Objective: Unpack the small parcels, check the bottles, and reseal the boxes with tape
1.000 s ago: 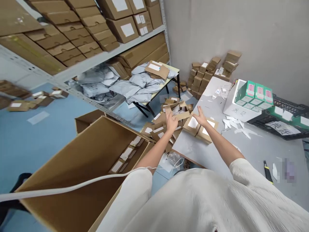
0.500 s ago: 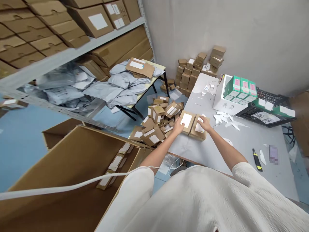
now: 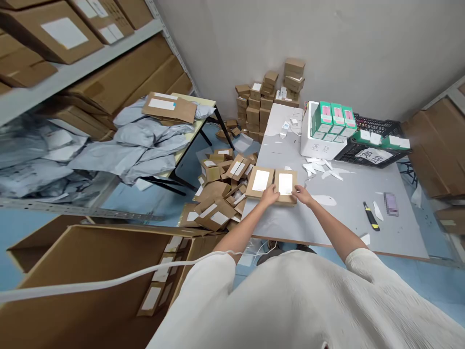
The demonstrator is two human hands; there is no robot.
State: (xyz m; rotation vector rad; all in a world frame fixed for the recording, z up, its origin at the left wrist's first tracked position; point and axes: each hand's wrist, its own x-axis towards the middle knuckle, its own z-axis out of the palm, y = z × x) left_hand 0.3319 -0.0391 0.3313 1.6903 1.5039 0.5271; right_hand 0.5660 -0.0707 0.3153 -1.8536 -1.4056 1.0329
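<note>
Carton (image 3: 285, 183), one, brown, white label uppermost: lying on the grey table (image 3: 348, 213), near its left end, between my two hands. Label print is running too small for reading.

Left hand (image 3: 271, 195), mine: gripping the carton at its near left corner, the fingertips partly hiding against the cardboard.

Right hand (image 3: 302, 195), mine: gripping the right edge, the undermost fingers escaping my view.

Second carton (image 3: 260, 180), matching: lying just beside the first, on its left, my left hand covering its near right corner.

Paper scraps (image 3: 321, 167), white: lying beyond my right hand.

White box (image 3: 316, 148): bearing green boxes (image 3: 337, 121) and hiding the left end of a black crate (image 3: 378, 154).

Cutter (image 3: 371, 216), black and yellow: lying beside a pixelated purple item (image 3: 391, 203) that I am not identifying.

Box pile (image 3: 218, 213): sitting on the floor, the table partly concealing it.

Large open carton (image 3: 90, 271): running off the lower left, a white cable (image 3: 127, 278) crossing before it.
</note>
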